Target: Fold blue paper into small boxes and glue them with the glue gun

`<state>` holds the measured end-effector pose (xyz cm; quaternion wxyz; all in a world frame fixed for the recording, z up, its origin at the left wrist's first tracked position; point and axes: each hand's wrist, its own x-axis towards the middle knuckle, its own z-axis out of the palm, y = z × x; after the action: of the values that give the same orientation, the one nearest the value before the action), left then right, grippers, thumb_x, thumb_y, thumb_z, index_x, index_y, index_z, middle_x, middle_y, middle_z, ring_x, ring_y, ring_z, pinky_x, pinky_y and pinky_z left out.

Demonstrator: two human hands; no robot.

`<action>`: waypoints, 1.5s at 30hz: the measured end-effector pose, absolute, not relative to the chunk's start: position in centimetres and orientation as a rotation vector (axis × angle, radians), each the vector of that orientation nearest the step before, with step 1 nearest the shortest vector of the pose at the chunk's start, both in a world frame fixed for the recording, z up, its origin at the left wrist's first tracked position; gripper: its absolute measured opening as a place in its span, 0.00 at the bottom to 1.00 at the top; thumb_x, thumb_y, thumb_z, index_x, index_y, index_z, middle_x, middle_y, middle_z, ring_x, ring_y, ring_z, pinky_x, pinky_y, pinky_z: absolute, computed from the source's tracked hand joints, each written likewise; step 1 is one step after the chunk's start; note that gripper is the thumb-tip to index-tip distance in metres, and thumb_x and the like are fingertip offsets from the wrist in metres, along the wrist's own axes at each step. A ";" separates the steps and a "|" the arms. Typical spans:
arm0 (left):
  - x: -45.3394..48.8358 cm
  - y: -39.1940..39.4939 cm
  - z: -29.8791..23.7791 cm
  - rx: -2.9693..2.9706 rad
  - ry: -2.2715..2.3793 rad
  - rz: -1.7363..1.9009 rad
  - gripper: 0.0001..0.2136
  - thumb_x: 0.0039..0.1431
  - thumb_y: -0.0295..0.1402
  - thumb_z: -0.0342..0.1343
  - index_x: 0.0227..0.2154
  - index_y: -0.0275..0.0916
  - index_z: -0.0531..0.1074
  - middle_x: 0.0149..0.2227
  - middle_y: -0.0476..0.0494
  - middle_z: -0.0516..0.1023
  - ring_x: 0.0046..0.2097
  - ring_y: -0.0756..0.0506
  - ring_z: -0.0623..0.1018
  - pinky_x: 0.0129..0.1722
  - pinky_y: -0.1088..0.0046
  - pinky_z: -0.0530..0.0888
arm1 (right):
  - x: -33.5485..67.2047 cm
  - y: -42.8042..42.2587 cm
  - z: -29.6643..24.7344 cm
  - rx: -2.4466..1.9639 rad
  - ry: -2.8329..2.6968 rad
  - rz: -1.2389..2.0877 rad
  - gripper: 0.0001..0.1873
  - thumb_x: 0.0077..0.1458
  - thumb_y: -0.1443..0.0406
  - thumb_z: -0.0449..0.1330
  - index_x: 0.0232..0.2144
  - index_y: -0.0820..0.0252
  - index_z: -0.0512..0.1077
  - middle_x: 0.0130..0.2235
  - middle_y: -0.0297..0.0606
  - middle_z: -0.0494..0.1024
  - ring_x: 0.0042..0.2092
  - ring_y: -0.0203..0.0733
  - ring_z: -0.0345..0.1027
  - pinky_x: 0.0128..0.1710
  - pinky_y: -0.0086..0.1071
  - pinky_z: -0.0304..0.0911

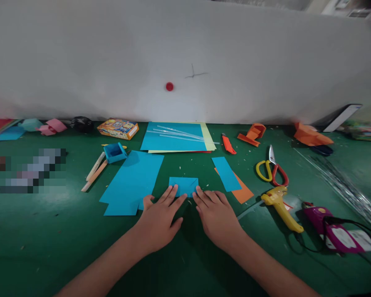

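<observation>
A small folded blue paper piece (183, 185) lies on the green table (49, 231) in front of me. My left hand (160, 218) lies flat with its fingers spread, the fingertips pressing the paper's near left edge. My right hand (216, 214) is flat too, its fingertips on the paper's near right corner. Neither hand holds anything. A larger blue sheet (131, 181) lies just left of my left hand.
Blue and yellow sheets with clear glue sticks (174, 137) lie at the back. A blue strip on orange paper (231, 179), scissors (272, 169), a yellow glue gun (281, 206) and a purple glue gun (326, 227) sit to the right. A small blue paper box (115, 152) is at left.
</observation>
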<state>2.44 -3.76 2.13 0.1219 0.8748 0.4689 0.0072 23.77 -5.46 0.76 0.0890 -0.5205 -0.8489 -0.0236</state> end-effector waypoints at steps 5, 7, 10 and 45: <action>1.9 -3.3 1.4 2.571 1.352 0.164 0.24 0.71 0.36 0.40 0.67 0.40 0.60 0.69 0.37 0.58 0.69 0.35 0.61 0.62 0.47 0.63 | 24.1 -5.1 1.3 -1.568 -2.494 -0.010 0.21 0.69 0.67 0.47 0.58 0.61 0.72 0.62 0.40 0.71 0.57 0.50 0.65 0.55 0.46 0.59; 1.5 -3.1 1.6 2.566 1.325 0.145 0.23 0.72 0.35 0.39 0.67 0.40 0.60 0.69 0.37 0.58 0.69 0.36 0.61 0.61 0.49 0.64 | 24.3 -5.1 1.5 -1.579 -2.472 0.003 0.21 0.69 0.65 0.47 0.58 0.58 0.73 0.62 0.37 0.71 0.56 0.49 0.66 0.54 0.45 0.61; 0.7 -2.7 2.0 2.592 1.225 0.068 0.25 0.71 0.36 0.41 0.69 0.41 0.54 0.71 0.39 0.52 0.70 0.36 0.58 0.59 0.52 0.65 | 24.6 -5.0 1.7 -1.582 -2.463 0.011 0.21 0.69 0.64 0.47 0.58 0.55 0.73 0.63 0.35 0.71 0.55 0.49 0.66 0.52 0.45 0.62; 0.2 -0.6 0.8 2.645 1.320 0.487 0.17 0.71 0.36 0.44 0.49 0.45 0.78 0.50 0.45 0.82 0.47 0.41 0.81 0.47 0.59 0.73 | 26.0 -3.3 -0.3 -1.451 -2.369 0.103 0.13 0.65 0.64 0.58 0.49 0.50 0.78 0.53 0.37 0.79 0.53 0.47 0.68 0.51 0.44 0.66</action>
<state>0.17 -0.56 0.84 0.0728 0.8805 0.4396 0.1621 25.99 -3.28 -0.34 0.1798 -0.5133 -0.8384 0.0365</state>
